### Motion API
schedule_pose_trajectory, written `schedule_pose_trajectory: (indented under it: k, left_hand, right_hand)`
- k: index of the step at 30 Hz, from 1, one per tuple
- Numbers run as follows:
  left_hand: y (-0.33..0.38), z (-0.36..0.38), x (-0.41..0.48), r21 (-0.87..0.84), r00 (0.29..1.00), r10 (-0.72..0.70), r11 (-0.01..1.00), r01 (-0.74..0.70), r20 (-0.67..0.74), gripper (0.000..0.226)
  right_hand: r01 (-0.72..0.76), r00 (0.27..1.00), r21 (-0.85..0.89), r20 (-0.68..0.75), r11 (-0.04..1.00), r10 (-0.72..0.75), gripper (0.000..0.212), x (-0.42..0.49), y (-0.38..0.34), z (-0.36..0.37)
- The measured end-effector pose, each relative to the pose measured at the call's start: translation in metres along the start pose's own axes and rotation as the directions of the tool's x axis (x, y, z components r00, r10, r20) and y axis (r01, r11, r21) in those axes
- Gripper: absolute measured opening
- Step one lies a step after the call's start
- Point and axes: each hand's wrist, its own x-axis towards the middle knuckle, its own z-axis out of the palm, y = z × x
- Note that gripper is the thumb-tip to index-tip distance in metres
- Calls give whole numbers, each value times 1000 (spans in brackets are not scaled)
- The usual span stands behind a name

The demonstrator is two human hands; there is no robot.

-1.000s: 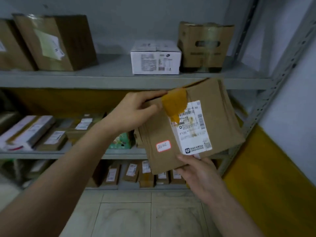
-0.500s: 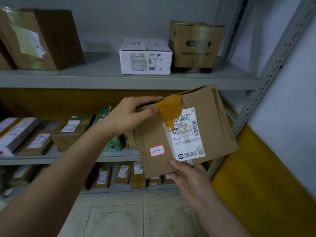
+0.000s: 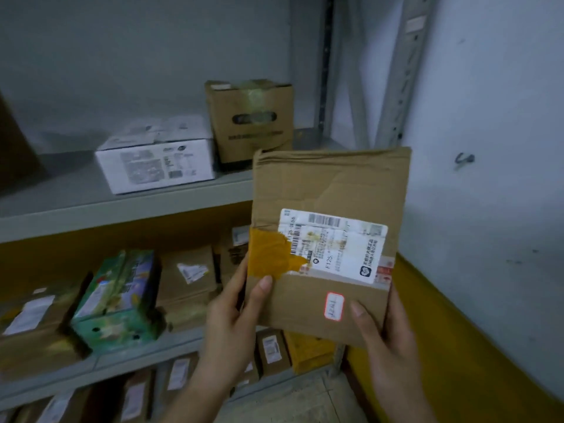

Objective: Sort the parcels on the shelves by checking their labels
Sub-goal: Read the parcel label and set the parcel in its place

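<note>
1. Left hand (image 3: 232, 309) grips the lower left edge of a flat cardboard parcel (image 3: 329, 184), its thumb lying on the front face just below an orange tape patch (image 3: 268, 254). The right hand (image 3: 387, 340) grips the lower right corner, thumb also on the front.
2. The parcel is held upright in the air in front of the shelves, near their right end.
3. Its white shipping label (image 3: 332, 245) faces the camera turned sideways, with the left end partly under the tape. A small red-bordered sticker (image 3: 334, 305) sits below it, between the two thumbs.
4. On the upper shelf (image 3: 122, 215) a white box (image 3: 155, 160) stands near the front edge, with a brown carton (image 3: 250, 117) just beside it, further back.
5. On the middle shelf (image 3: 171, 346) a green printed box (image 3: 119, 294) stands at the front edge, beside brown labelled parcels (image 3: 186, 276).
6. More small labelled parcels (image 3: 270, 346) stand in a row on the shelf below.
</note>
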Motion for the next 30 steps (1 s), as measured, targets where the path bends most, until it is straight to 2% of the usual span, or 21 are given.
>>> schedule_pose_trajectory:
  k: [8, 12, 15, 20, 23, 25, 27, 30]
  left_hand:
    - [-23, 85, 35, -90, 967, 27, 996, -4, 252, 38]
    - [-30, 109, 54, -151, 916, 46, 988, 16, 400, 36]
    - [-42, 116, 68, -193, 860, 43, 979, 66, 509, 33]
    - [-77, 112, 84, -126, 712, -46, 974, 188, 701, 57]
    - [-90, 114, 75, -100, 640, -50, 975, 196, 767, 53]
    - [-92, 118, 57, -113, 572, -5, 979, 170, 820, 41]
    - [-85, 121, 32, -129, 461, 45, 980, 152, 886, 33]
    - [-64, 125, -12, -182, 245, 149, 976, 116, 958, 28]
  right_hand:
    - [62, 968, -165, -230, 984, -100, 50, -1, 1, -67]
    - [58, 915, -282, -369, 958, -164, 57, -3, 1, -80]
    - [25, 856, -306, -486, 952, -179, 53, -11, 12, -75]
    - [-57, 732, -281, -664, 958, -151, 45, -40, 42, -40]
    - [-114, 655, -323, -736, 940, -173, 46, -64, 49, -22]
    - [-153, 603, -343, -775, 927, -187, 47, -91, 47, -15]
    - [-169, 515, -353, -828, 920, -223, 45, -128, 42, -7]
    - [-185, 355, -370, -889, 910, -290, 44, -191, 31, 10]
